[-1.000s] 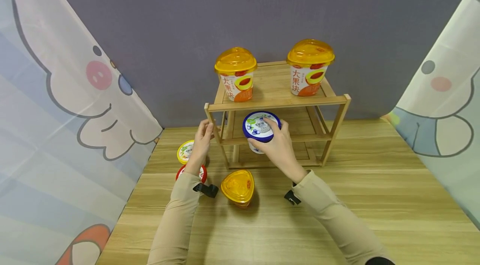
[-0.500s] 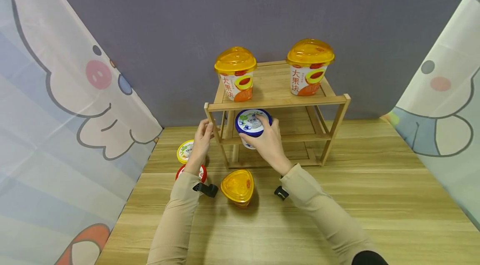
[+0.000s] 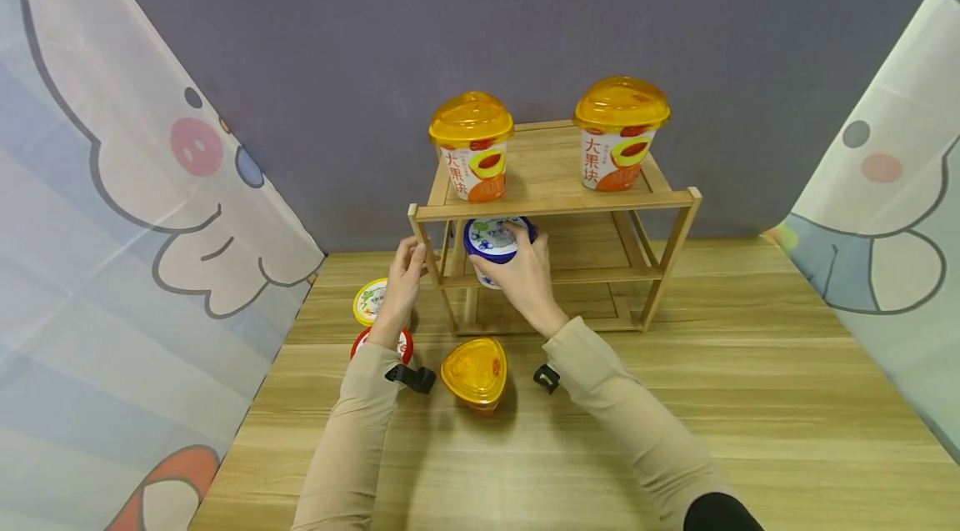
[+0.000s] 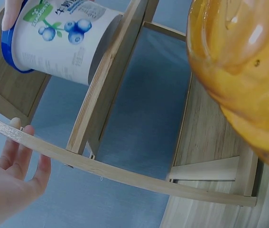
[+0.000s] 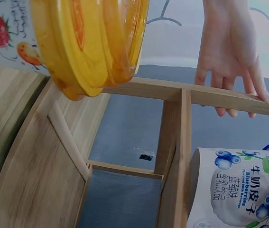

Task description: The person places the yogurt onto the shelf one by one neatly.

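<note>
A white tub with a blue lid and blueberry pictures [image 3: 486, 239] is in my right hand [image 3: 525, 274], whose thumb and fingers grip it around the lid. It stands upright at the left part of the middle shelf of a wooden rack [image 3: 555, 202]. In the left wrist view the tub [image 4: 60, 40] has its base right at the shelf's edge board. My left hand [image 3: 402, 285] holds the rack's left front post; in the right wrist view that hand's fingers [image 5: 224, 80] go behind the post and its thumb lies against it.
Two fruit cups with orange domed lids, one on the left [image 3: 472, 143] and one on the right [image 3: 622, 135], stand on the rack's top. Another domed cup [image 3: 475, 373] stands on the table before it. Yellow-lidded [image 3: 367, 303] and red-lidded [image 3: 406, 348] tubs are by my left forearm.
My right hand has carried the blueberry tub left and farther into the middle shelf, its lid now partly behind the top shelf's front rail. The left hand has stayed on the post.
</note>
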{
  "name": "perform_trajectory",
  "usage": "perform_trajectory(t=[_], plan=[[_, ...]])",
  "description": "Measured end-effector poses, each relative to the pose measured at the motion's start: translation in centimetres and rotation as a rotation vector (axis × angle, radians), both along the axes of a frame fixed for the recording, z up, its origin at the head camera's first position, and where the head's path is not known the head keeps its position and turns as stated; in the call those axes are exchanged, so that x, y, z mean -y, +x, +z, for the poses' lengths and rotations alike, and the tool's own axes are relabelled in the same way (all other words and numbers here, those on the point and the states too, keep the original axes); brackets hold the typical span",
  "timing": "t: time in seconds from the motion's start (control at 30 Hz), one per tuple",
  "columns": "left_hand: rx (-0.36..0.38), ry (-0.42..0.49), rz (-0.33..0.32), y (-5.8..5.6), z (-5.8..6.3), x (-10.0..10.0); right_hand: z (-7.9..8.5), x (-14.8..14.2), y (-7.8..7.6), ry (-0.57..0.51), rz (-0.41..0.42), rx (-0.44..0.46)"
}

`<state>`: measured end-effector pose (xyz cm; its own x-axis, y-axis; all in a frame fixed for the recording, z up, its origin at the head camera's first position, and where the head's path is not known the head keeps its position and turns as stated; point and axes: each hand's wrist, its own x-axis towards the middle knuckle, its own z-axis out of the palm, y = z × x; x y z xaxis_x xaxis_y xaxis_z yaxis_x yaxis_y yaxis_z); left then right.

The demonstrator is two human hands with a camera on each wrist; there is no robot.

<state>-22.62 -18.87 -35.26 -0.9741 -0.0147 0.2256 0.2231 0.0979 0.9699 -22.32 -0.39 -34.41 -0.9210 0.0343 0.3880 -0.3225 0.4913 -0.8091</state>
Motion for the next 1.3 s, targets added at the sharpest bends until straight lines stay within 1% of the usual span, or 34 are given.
perform_trajectory(t=[0.2,0.33,0.47,0.7,1.07,1.3], plan=[[-0.02,0.033,-0.002,-1.0,-1.4,0.6,-0.2,0.6,-0.7,-0.004,-0.012,-0.047],[-0.019,0.029,0.0,-1.2,-1.6,0.7,-0.2,0.9,-1.2,0.002,-0.014,-0.085],[-0.008,0.046,-0.002,-1.0,-1.4,0.7,-0.2,1.2,-1.6,0.009,-0.023,-0.096],[-0.001,0.017,0.003,0.1,0.1,0.0,-0.4,1.7,-1.9,0.022,-0.06,-0.085],[-0.017,0.038,-0.003,0.2,0.1,-0.1,-0.6,2.4,-2.4,0.032,-0.087,-0.071],[-0.014,0.025,0.0,0.2,0.2,-0.1,-0.6,2.7,-2.7,0.041,-0.103,-0.056]])
